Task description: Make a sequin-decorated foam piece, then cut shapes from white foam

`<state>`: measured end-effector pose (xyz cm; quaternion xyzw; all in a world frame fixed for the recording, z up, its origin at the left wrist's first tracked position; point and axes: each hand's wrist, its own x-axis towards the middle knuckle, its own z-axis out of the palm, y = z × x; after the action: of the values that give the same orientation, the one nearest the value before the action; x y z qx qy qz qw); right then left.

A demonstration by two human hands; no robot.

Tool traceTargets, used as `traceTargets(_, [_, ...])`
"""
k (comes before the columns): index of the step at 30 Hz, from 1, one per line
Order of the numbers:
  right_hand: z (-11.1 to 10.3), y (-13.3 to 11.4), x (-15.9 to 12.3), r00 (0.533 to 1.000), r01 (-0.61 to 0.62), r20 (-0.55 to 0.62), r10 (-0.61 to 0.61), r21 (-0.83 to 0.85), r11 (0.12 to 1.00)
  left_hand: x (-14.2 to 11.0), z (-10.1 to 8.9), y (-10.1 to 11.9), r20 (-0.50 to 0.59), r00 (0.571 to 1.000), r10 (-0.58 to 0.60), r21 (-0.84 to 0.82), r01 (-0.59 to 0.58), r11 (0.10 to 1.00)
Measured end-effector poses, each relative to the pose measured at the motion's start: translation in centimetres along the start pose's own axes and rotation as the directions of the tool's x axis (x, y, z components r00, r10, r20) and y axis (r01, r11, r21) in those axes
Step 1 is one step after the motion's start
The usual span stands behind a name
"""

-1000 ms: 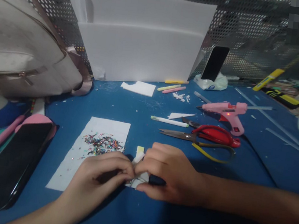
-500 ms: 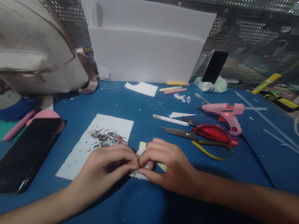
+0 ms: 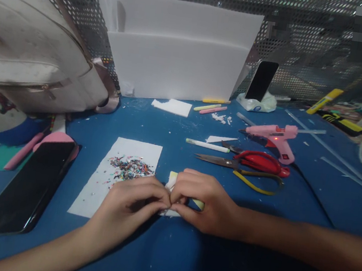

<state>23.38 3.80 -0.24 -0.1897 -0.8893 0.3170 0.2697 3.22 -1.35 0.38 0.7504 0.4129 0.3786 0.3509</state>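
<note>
My left hand and my right hand meet fingertip to fingertip over a small white piece with pale yellow parts, low in the middle of the head view. Both hands are closed in a pinch. What lies between the fingertips is hidden by the fingers. Just left of the hands, partly under my left hand, is a white sheet bearing a heap of shiny multicoloured sequins or glitter bits.
Scissors and red-handled pliers lie beyond my right hand. A pink glue gun with a lit red light stands behind them, its cord running right. A black phone lies left; a backpack stands behind it.
My pinched fingertips have shifted very slightly to the right over the small piece. The sheet and the tools lie as before.
</note>
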Motion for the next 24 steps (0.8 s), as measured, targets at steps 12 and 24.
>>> traceTargets(12, [-0.29,-0.07,0.03,0.999,-0.034,0.017,0.034,0.023,0.999,0.16,-0.1,0.13,-0.023,1.0,-0.02,-0.024,0.019,1.0])
traceTargets(24, [-0.3,-0.27,-0.01,0.998,-0.059,0.014,0.059,0.013,0.998,0.19,-0.14,0.31,-0.028,0.999,-0.044,-0.035,0.043,0.998])
